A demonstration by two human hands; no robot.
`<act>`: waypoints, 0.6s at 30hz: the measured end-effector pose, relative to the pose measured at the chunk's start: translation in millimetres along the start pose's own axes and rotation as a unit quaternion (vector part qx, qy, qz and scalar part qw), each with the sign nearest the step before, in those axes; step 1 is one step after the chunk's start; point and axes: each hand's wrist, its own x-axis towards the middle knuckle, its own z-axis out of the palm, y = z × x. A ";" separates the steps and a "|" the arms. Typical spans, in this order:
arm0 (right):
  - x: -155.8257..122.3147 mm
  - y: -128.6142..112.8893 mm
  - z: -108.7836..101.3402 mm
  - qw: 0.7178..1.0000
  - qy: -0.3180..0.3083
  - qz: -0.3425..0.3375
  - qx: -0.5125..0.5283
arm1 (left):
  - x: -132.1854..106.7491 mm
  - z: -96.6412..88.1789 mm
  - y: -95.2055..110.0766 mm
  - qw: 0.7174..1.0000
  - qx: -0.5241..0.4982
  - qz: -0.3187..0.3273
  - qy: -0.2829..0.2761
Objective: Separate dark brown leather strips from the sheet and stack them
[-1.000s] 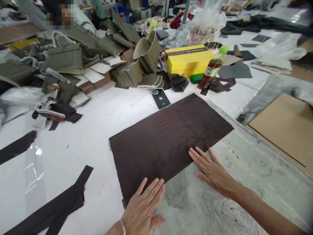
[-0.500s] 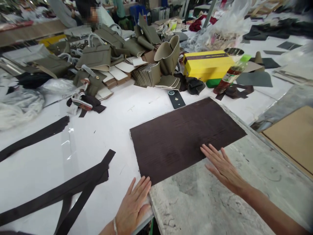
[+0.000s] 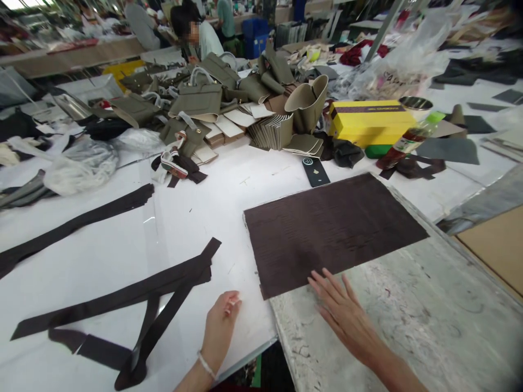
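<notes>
A dark brown rectangular sheet (image 3: pixel 327 228), faintly lined across its surface, lies on a worn grey board (image 3: pixel 388 305). My right hand (image 3: pixel 343 305) rests flat with its fingers spread, the fingertips on the sheet's near edge. It is open and holds nothing. Left of the sheet, apart from it, my left hand (image 3: pixel 220 321) is over the white table (image 3: pixel 183 212) with its fingers curled in. Whether anything is inside those fingers is hidden. Several long dark strips (image 3: pixel 163 286) lie to its left, some crossing each other.
Behind the sheet are a black phone (image 3: pixel 316 172), a yellow box (image 3: pixel 371 122), a bottle of reddish liquid (image 3: pixel 408 142) and a metal cup (image 3: pixel 415 103). Olive bag pieces (image 3: pixel 196 98) are heaped at the back. A person (image 3: pixel 200 32) bends beyond them.
My left hand has come off the sheet's near left corner and curled its fingers. My right hand has slid left along the near edge. The view has swung left.
</notes>
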 end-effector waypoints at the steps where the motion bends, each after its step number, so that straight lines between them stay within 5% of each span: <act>1: 1.3 -13.3 3.6 1.000 -0.003 -0.002 0.004 | 5.4 7.3 5.3 0.998 -0.038 -0.038 -0.016; 8: 13.7 -60.8 28.1 0.999 0.023 0.031 0.020 | 33.8 51.1 23.3 0.980 -0.147 -0.100 -0.087; 18: 20.4 -72.1 35.2 0.999 -0.001 0.029 0.040 | 28.9 51.8 28.7 0.982 -0.173 -0.043 -0.070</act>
